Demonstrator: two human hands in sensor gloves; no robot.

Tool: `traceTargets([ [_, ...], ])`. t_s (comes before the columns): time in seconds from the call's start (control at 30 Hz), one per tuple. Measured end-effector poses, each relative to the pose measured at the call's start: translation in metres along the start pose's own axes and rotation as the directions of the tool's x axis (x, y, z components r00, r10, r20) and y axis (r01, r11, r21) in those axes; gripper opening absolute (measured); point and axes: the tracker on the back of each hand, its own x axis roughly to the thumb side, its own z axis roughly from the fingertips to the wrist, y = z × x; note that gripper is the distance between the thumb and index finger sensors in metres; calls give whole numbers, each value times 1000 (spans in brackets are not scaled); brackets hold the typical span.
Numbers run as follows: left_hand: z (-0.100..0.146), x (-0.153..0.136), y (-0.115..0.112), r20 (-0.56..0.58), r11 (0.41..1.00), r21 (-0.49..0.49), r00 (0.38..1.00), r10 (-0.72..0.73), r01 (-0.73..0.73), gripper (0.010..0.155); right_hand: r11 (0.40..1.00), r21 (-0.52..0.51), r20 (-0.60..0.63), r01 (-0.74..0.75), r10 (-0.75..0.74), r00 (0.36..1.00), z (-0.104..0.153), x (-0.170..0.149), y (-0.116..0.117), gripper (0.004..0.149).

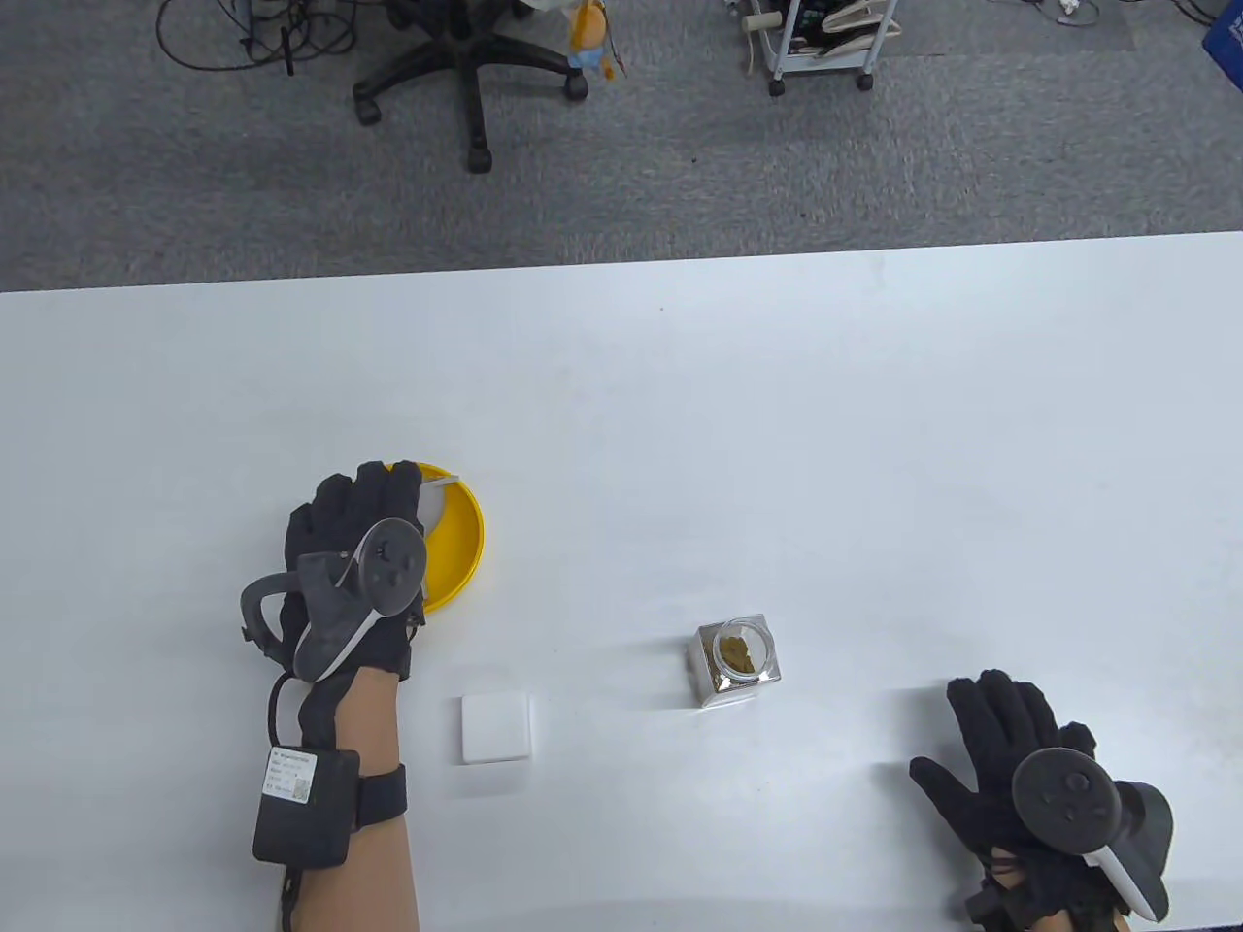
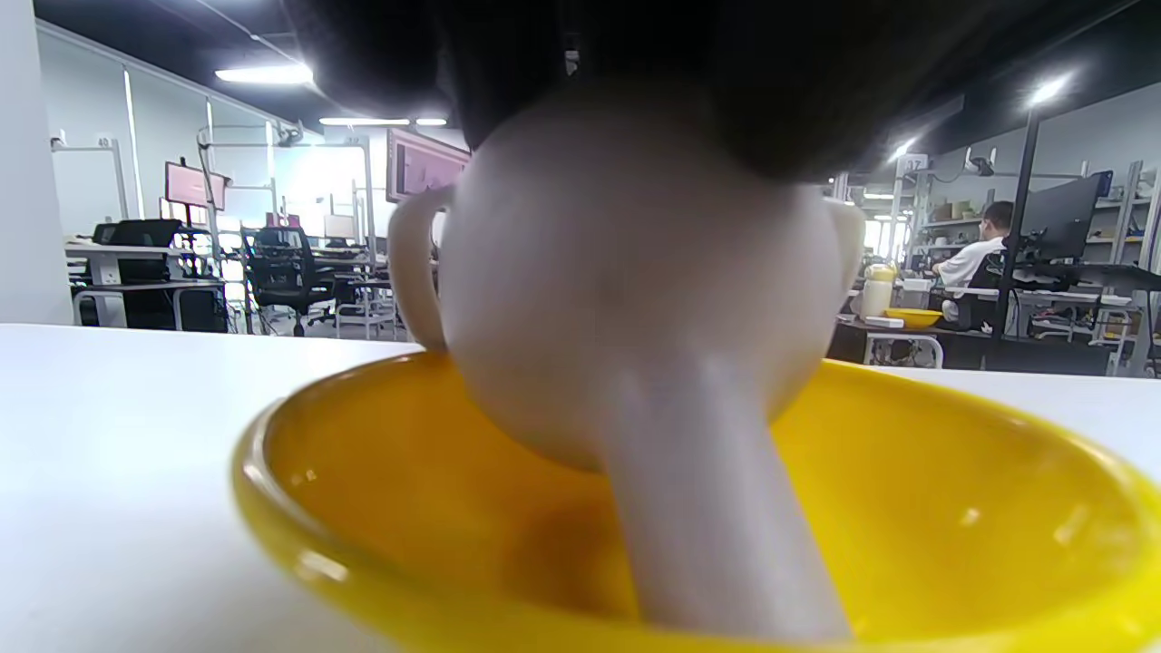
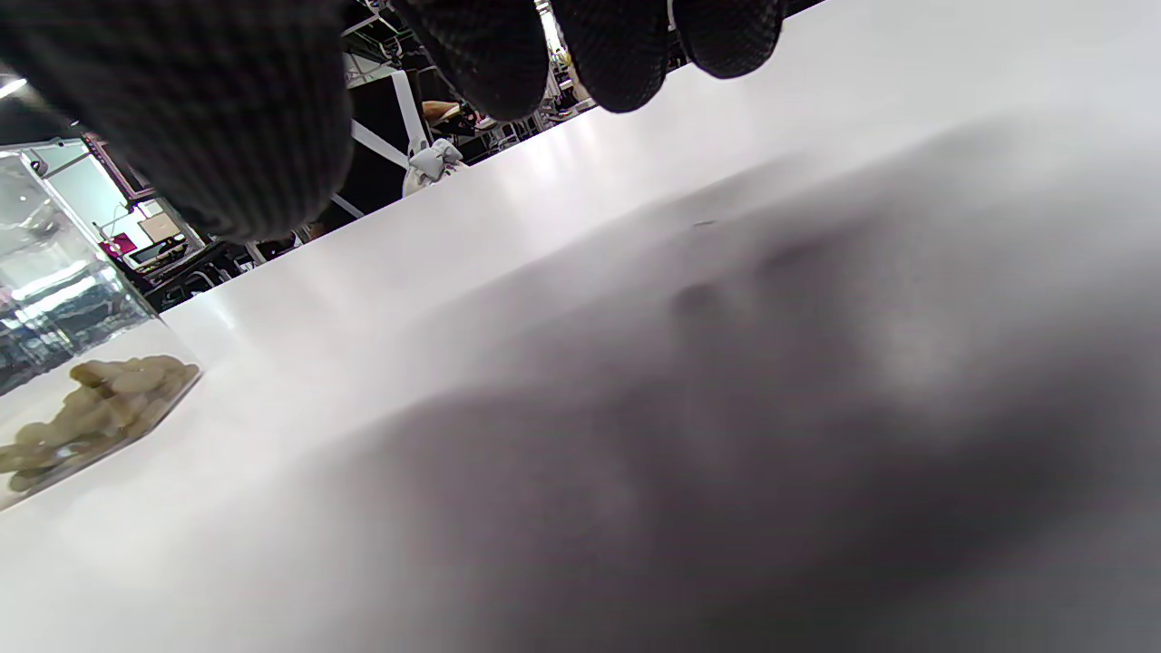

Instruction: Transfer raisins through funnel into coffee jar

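My left hand reaches over a yellow bowl and grips a white funnel from above. In the left wrist view the funnel has its spout down inside the bowl, where no raisins show. A small clear square jar stands open at centre right with raisins in its bottom. It shows at the left edge of the right wrist view with the raisins. My right hand lies flat and empty on the table, right of the jar.
A white square lid lies flat between the bowl and the jar. The white table ends at a far edge, with grey carpet, an office chair and a cart beyond.
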Motion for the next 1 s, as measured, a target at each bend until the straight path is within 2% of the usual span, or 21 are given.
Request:
traceTargets([
  [0.23,1,4,-1,26,1000,-3,1000,10,-10,64,1000,0,-1,-3,3,1000,0,0,0,83],
  [0.37,8,7,13,42,998,35,998,56,-57,68,1000,-5,-1,5,-5,1000,0,0,-1,83],
  [0.43,19,10,23,63,994,90,996,56,-61,69,1000,-7,6,5,-5,1000,0,2,-1,83],
  [0.63,48,-5,48,80,991,115,995,53,-62,71,1000,-7,11,-7,7,1000,1,2,0,83],
  [0.73,71,-20,58,93,990,131,994,-61,49,72,1000,-7,14,-1,1,1000,2,2,0,83],
  [0.87,101,-39,62,105,982,131,983,-153,138,72,1000,-10,28,-18,18,999,3,7,1,83],
  [1.0,132,-64,54,103,985,93,982,-157,148,74,999,-17,40,-37,37,999,4,11,2,83],
])
